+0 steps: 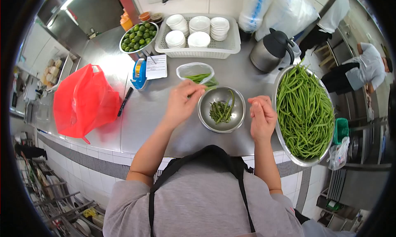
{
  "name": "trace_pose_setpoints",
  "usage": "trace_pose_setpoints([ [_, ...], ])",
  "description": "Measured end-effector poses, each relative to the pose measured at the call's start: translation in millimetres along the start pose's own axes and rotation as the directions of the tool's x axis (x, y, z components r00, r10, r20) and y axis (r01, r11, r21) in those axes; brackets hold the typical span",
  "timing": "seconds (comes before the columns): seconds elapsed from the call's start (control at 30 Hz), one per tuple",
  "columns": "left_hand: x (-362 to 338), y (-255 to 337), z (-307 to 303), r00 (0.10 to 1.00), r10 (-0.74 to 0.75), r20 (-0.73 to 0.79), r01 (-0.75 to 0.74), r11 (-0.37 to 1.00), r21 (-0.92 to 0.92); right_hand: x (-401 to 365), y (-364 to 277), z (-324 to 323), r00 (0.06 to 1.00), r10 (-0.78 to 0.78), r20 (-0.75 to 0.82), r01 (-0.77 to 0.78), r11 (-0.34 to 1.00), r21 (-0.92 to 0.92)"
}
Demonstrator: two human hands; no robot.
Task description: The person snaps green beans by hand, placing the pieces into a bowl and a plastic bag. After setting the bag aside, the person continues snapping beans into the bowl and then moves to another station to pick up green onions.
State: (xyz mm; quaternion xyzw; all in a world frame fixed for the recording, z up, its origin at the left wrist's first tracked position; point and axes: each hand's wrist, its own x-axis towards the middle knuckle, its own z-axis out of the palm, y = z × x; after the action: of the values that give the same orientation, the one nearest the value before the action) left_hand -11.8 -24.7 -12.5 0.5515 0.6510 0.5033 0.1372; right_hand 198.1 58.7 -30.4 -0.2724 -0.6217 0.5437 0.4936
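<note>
A small steel bowl (201,118) stands on the counter between my hands, with trimmed green bits and one longer curved bean (231,100) in it. My left hand (184,100) is at the bowl's upper left, its fingers pinched on a bit of green bean by the plastic bag (194,68) that holds some beans. To the right of the bowl, my right hand (262,115) is closed with fingers curled; what it holds, if anything, is hidden. A large oval tray (277,132) heaped with green beans (304,113) lies just right of my right hand.
A red bag (84,103) and black marker (125,101) lie at left. Behind are a blue tape dispenser (139,75), paper (156,67), a bowl of limes (139,37), a crate (202,52) of white dishes, and a steel jug (268,53). People stand at far right.
</note>
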Motion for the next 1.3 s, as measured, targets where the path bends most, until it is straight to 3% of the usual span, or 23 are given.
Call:
trace_pose_setpoints([
  [0.07, 17.9, -20.2, -0.2, 0.998, 0.028, -0.054, -0.021, 0.992, 0.125, 1.7, -2.3, 2.0, 0.992, -0.073, 0.108, 0.092, 0.977, -0.191],
  [0.13, 34.7, -46.3, 3.7, 0.992, 0.061, -0.111, -0.032, 0.968, 0.247, -8.1, 4.7, 11.3, 0.989, -0.052, 0.135, 0.082, 0.97, -0.23],
  [0.2, 46.1, -71.2, 11.8, 0.974, 0.21, -0.087, -0.158, 0.901, 0.404, -16.4, 8.3, 18.4, 0.985, -0.035, 0.171, 0.082, 0.958, -0.274],
  [0.3, 44.0, -78.6, 15.8, 0.984, 0.148, -0.097, -0.098, 0.912, 0.399, -24.3, 11.6, 22.5, 0.976, -0.016, 0.219, 0.097, 0.926, -0.364],
  [0.37, 38.0, -83.8, 15.6, 0.976, 0.165, -0.145, -0.095, 0.913, 0.396, -25.9, 17.1, 23.3, 0.991, -0.065, 0.115, 0.109, 0.9, -0.422],
  [0.43, 31.6, -81.2, 12.9, 0.971, 0.148, -0.186, -0.075, 0.933, 0.351, -23.7, 25.8, 13.5, 0.983, -0.065, 0.169, 0.139, 0.871, -0.471],
  [0.53, 31.3, -82.9, 13.2, 0.948, 0.244, -0.206, -0.144, 0.903, 0.404, -20.0, 32.8, 12.5, 0.976, -0.072, 0.208, 0.176, 0.823, -0.541],
  [0.63, 25.9, -67.6, 10.4, 0.956, 0.211, -0.205, -0.117, 0.913, 0.391, -17.3, 41.8, 19.9, 0.947, -0.199, 0.252, 0.314, 0.74, -0.595],
  [0.73, 8.7, -55.6, 5.6, 0.953, 0.18, -0.244, -0.065, 0.907, 0.417, -17.0, 49.7, 14.6, 0.898, -0.191, 0.397, 0.394, 0.751, -0.53],
  [0.77, -1.7, -52.2, 0.6, 0.947, 0.176, -0.269, -0.04, 0.895, 0.443, -19.0, 59.7, 12.6, 0.911, -0.195, 0.363, 0.357, 0.813, -0.46],
  [0.83, -20.0, -45.9, -8.1, 0.963, 0.031, -0.269, 0.074, 0.925, 0.373, -16.4, 56.3, 27.3, 0.917, -0.198, 0.347, 0.326, 0.872, -0.365],
  [0.87, -29.5, -48.3, -12.0, 0.956, 0.028, -0.291, 0.091, 0.918, 0.387, -18.8, 41.9, 35.1, 0.962, -0.049, 0.268, 0.155, 0.908, -0.389],
  [0.9, -41.0, -53.5, -16.5, 0.957, -0.068, -0.281, 0.166, 0.925, 0.342, -19.8, 33.5, 43.5, 0.975, 0.106, 0.193, -0.02, 0.915, -0.404],
  [0.97, -63.3, -60.0, -29.2, 0.938, -0.175, -0.3, 0.267, 0.916, 0.3, -19.9, 40.1, 54.5, 0.972, 0.073, 0.223, -0.003, 0.954, -0.3],
  [1.0, -74.1, -62.0, -37.0, 0.916, -0.183, -0.358, 0.28, 0.93, 0.239, -17.0, 41.5, 60.3, 0.929, -0.189, 0.319, 0.297, 0.894, -0.336],
  [1.03, -85.5, -63.7, -45.4, 0.891, -0.192, -0.412, 0.286, 0.942, 0.178, -15.4, 42.9, 64.6, 0.805, -0.426, 0.413, 0.569, 0.752, -0.333],
  [1.07, -96.9, -65.0, -54.8, 0.877, -0.199, -0.438, 0.303, 0.935, 0.182, -17.6, 45.7, 59.2, 0.781, -0.32, 0.536, 0.539, 0.779, -0.32],
  [1.1, -108.1, -66.4, -64.2, 0.839, -0.242, -0.487, 0.345, 0.929, 0.133, -23.1, 52.6, 59.8, 0.766, -0.325, 0.554, 0.547, 0.782, -0.298],
  [1.17, -130.7, -71.4, -82.8, 0.786, -0.285, -0.549, 0.39, 0.917, 0.082, -30.8, 65.4, 71.5, 0.876, -0.102, 0.472, 0.269, 0.915, -0.3],
  [1.2, -142.6, -75.8, -90.0, 0.768, -0.221, -0.601, 0.356, 0.928, 0.114, -35.6, 44.5, 88.9, 0.907, 0.056, 0.416, 0.076, 0.953, -0.295],
  [1.27, -165.1, -79.8, -105.2, 0.732, -0.151, -0.665, 0.327, 0.933, 0.148, -46.3, 35.0, 126.2, 0.9, -0.028, 0.434, 0.123, 0.973, -0.193],
  [1.3, -177.0, -80.9, -113.1, 0.727, -0.24, -0.643, 0.386, 0.918, 0.094, -50.5, 31.6, 143.1, 0.898, -0.105, 0.427, 0.159, 0.983, -0.094],
])
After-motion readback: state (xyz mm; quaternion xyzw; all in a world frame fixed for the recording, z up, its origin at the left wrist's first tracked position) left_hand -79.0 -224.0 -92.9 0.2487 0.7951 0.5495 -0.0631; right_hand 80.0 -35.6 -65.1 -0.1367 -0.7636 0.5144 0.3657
